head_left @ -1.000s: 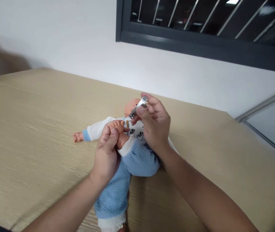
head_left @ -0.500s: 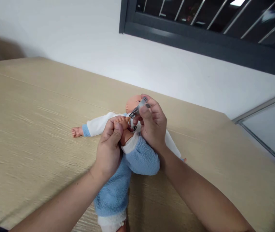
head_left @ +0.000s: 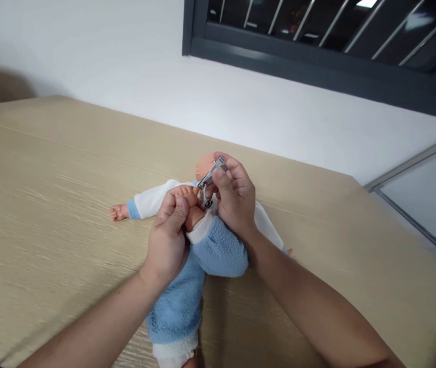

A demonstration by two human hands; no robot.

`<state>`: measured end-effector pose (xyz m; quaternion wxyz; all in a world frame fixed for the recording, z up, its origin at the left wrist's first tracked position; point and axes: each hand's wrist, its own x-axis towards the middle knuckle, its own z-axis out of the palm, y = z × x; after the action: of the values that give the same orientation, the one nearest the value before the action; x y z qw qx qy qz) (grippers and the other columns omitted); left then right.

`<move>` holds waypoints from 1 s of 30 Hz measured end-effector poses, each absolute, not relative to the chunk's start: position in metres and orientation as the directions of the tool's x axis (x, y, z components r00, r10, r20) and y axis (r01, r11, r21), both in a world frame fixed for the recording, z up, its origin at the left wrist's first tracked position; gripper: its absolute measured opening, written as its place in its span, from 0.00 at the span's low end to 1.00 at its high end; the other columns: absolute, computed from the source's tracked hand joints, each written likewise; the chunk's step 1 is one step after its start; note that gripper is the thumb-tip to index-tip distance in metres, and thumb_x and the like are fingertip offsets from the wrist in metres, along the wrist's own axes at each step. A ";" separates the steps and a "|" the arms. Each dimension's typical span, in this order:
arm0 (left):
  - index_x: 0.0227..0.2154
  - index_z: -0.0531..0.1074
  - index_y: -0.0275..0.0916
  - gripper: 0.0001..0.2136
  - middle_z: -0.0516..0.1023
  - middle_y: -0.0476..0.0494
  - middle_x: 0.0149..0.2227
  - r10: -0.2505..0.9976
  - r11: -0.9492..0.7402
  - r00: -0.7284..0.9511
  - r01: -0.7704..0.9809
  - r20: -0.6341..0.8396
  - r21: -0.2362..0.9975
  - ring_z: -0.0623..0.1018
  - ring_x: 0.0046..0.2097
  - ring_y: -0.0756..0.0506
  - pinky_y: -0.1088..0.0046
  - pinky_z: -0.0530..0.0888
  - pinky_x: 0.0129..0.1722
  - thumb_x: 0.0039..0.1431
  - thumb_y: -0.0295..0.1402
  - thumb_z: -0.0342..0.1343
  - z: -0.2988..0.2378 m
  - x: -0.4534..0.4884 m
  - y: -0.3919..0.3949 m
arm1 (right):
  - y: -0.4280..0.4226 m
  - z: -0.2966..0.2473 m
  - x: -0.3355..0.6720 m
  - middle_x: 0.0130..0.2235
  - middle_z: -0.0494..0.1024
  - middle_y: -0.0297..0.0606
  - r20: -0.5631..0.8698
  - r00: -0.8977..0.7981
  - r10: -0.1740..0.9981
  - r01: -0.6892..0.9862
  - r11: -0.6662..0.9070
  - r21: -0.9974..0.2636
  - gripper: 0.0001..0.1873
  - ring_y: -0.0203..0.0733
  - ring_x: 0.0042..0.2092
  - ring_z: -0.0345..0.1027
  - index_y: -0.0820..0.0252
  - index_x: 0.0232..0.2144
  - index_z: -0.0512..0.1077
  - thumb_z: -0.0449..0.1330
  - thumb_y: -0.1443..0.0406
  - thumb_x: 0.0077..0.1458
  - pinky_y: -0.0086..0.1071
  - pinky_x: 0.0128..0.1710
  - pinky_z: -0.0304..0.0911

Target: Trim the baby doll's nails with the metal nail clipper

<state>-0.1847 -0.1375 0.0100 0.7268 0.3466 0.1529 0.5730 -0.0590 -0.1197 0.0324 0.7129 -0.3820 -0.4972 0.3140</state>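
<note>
Nail clippers (head_left: 211, 172) and baby doll (head_left: 204, 166) sit slightly further left in view than a moment ago, the grip unchanged. The right hand (head_left: 235, 202) pinches the clippers, their tip at the toes of the doll's foot (head_left: 187, 196), which the left hand (head_left: 168, 235) clasps closed. Beneath both hands, the doll in its blue fleece sleeper (head_left: 177, 312) lies on the tabletop (head_left: 49, 204), below a dark window frame (head_left: 279, 53).

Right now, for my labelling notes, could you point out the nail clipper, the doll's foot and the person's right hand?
nail clipper (head_left: 211, 173): head view, on its metal lever.
doll's foot (head_left: 188, 193): head view, near the toes.
right hand (head_left: 235, 200): head view, on the back of the hand.
</note>
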 end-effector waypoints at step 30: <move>0.34 0.75 0.39 0.11 0.75 0.45 0.35 0.930 0.137 0.334 -0.703 0.154 0.698 0.76 0.38 0.46 0.66 0.80 0.50 0.72 0.39 0.56 0.019 -0.186 -0.142 | -0.122 0.038 -0.058 0.29 0.71 0.27 0.481 0.256 0.839 -0.040 0.506 -0.862 0.24 0.32 0.28 0.63 0.53 0.57 0.72 0.67 0.51 0.64 0.30 0.32 0.63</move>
<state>-0.1863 -0.1418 0.0189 0.7366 0.3524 0.1608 0.5544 -0.0584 -0.1224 0.0380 0.6938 -0.3832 -0.5212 0.3165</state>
